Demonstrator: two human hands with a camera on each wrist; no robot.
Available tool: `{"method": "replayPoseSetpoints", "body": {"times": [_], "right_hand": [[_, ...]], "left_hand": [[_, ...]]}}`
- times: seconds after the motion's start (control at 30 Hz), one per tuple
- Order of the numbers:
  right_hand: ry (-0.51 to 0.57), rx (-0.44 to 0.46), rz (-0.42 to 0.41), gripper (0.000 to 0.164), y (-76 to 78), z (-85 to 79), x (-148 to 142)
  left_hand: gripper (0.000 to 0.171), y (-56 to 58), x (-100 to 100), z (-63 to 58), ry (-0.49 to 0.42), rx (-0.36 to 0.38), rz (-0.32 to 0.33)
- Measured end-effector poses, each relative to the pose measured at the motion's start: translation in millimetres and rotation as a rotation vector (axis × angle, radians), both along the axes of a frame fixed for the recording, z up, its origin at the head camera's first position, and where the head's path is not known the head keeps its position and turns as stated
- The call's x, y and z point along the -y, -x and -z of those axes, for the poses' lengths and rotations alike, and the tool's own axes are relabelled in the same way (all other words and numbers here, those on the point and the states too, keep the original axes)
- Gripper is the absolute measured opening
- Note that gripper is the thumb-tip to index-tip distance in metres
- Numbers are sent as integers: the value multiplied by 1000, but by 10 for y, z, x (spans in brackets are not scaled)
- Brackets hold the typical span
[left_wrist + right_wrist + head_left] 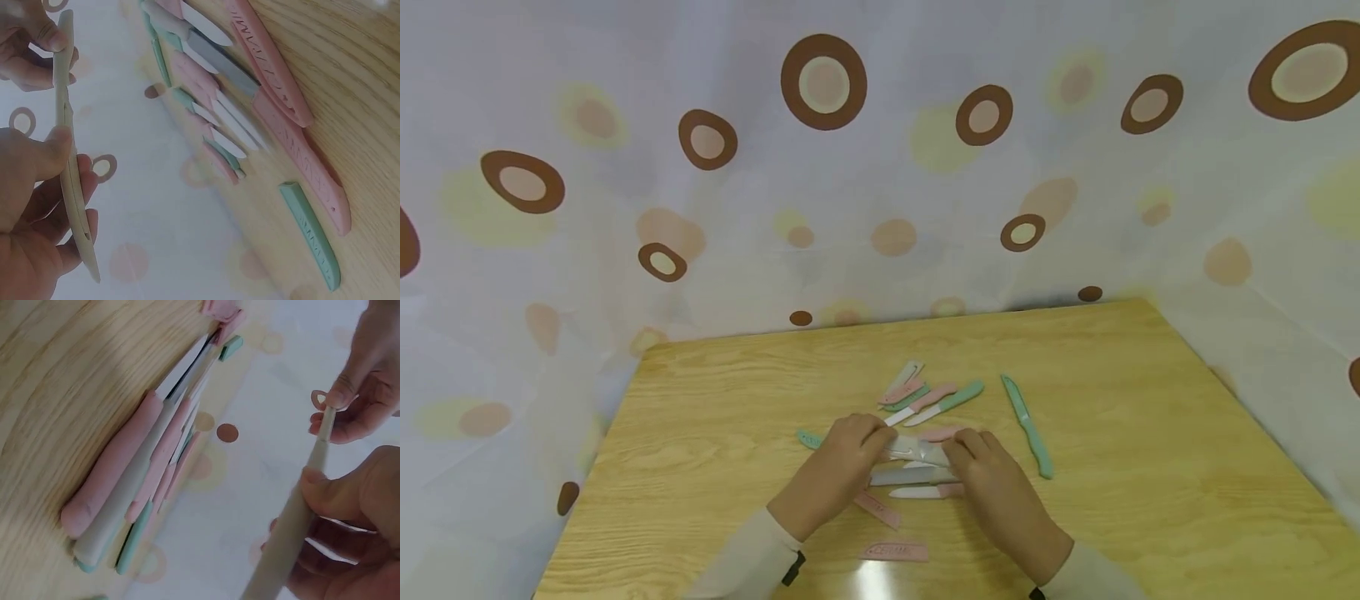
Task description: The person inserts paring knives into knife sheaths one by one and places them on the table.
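Two hands share one cream sheathed knife (912, 449) mid-table: our left hand (842, 467) pinches its nine o'clock end, our right hand (1000, 500) its three o'clock end. A pink sheath (895, 552) lies at six o'clock. We judge the knife light, stiff and slightly slippery, its hidden blade perhaps brittle; we'd hold the handle (284, 534) and pull straight, untwisted.

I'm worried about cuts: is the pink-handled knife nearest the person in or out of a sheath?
Out: the pink-handled knife has its white blade bare in the right wrist view.
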State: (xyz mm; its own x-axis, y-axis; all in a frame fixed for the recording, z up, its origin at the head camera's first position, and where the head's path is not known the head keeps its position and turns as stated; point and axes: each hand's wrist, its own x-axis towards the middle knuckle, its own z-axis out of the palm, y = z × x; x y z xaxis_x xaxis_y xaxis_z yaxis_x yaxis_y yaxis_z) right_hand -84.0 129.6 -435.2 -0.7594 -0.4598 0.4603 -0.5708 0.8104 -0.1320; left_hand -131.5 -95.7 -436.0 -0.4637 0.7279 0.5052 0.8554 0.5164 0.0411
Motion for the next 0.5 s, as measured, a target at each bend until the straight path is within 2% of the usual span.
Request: {"method": "replayPoseSetpoints", "body": {"times": [0.13,0.23,0.3,0.4,0.5], "right_hand": [[-32,81,25,39,-29,26,24],[-53,100,34,35,-25,55,30],[-52,108,30,32,-10,72,20],[-44,139,31,28,18,90,-21],[-32,189,52,28,44,102,-113]], "left_hand": [[30,-16,15,64,52,34,-10],[27,-33,20,106,90,54,-32],[28,-34,23,124,101,94,-42],[34,4,45,164,64,209,-58],[40,81,124,190,-37,308,-86]]}}
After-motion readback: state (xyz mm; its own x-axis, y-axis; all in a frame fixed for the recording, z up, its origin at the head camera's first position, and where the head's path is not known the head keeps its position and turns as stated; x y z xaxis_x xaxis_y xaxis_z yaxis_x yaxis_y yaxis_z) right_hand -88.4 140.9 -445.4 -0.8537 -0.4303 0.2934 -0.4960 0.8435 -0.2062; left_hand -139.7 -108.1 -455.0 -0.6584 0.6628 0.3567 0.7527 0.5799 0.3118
